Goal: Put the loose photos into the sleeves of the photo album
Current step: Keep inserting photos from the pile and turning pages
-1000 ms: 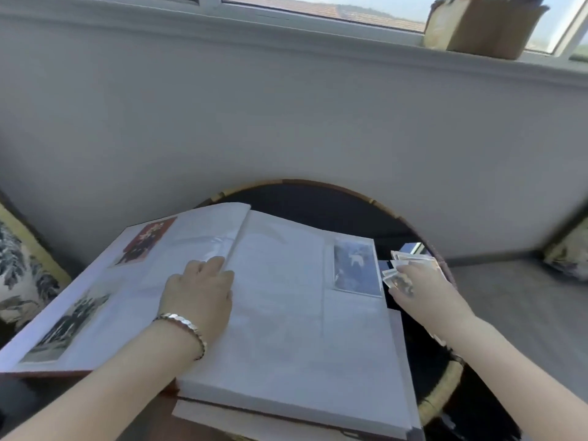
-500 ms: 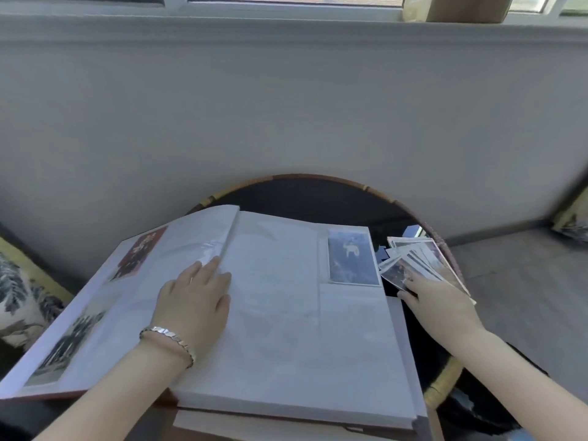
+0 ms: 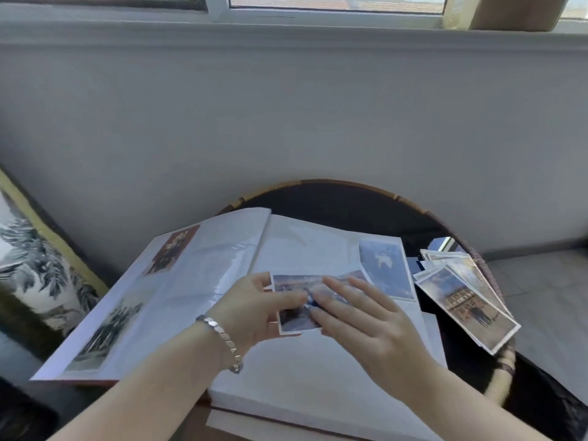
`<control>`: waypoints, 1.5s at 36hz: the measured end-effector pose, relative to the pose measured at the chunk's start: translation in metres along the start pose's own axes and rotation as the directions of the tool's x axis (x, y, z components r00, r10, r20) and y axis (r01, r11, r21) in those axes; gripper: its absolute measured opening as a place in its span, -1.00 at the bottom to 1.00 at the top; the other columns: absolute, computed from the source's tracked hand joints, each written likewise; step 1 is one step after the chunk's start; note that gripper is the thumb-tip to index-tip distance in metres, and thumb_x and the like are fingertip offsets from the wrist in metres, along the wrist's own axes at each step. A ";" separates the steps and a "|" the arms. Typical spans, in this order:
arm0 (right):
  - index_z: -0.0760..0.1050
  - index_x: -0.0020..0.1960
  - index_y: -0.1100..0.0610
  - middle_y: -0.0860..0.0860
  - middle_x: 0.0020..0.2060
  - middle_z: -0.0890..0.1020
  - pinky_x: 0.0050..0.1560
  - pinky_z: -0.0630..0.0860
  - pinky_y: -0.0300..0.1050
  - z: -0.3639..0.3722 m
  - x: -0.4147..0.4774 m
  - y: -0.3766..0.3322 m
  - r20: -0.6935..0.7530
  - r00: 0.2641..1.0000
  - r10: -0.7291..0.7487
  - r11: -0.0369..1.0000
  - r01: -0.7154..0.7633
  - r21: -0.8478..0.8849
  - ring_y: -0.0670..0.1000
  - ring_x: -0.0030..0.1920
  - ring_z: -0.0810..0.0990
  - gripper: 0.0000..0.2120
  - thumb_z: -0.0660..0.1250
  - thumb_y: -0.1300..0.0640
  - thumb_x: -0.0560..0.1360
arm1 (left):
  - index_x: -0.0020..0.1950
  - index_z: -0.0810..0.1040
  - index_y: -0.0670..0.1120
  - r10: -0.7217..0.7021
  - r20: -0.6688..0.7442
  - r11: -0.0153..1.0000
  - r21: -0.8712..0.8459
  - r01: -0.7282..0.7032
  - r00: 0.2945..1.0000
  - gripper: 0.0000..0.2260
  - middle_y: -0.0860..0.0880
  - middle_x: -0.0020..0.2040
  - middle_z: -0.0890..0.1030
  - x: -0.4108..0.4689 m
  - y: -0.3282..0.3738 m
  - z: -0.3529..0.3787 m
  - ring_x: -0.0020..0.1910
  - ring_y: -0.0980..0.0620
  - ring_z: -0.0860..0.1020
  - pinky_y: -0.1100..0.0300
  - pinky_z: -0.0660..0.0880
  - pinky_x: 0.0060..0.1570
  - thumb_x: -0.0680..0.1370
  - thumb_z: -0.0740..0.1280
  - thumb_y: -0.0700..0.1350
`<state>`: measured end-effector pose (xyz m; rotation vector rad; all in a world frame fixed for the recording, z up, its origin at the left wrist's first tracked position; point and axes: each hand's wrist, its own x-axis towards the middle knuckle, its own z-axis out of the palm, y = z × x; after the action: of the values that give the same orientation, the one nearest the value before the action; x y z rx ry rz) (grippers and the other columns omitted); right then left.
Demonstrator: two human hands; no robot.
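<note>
The left hand (image 3: 254, 310) pinches a white-bordered landscape photo print (image 3: 296, 283) by its left edge over the right page of the open white-paged photo album (image 3: 318, 377). The right hand (image 3: 359, 319) lies flat-fingered on it. Best to open the sleeve's mouth first, then slide the print in flat and square. A fanned pile of loose photos (image 3: 464, 297) lies beside the album on the round dark counter (image 3: 350, 205).

left grip (image 3: 254, 308) pinching, thumb and fingers curled, right grip (image 3: 359, 316) flat, fingers straight
</note>
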<state>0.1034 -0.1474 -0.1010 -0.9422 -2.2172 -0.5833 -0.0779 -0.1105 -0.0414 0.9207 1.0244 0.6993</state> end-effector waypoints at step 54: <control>0.43 0.32 0.03 -0.04 0.26 0.49 0.29 0.20 -0.18 0.184 0.188 0.037 0.701 0.690 0.180 0.937 -0.338 0.093 -0.01 0.29 0.38 -0.65 0.15 -0.02 0.58 | -0.11 0.45 -0.18 0.452 -0.774 0.880 0.470 -0.077 0.443 -0.91 -0.15 -0.19 0.53 0.110 0.031 -0.253 -0.20 -0.14 0.53 -0.06 0.55 -0.08 0.52 0.34 -0.20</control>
<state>-0.0406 0.0754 -0.0884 -1.5003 -2.6227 0.2004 -0.2731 0.0724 -0.1149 1.0802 2.0226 1.3704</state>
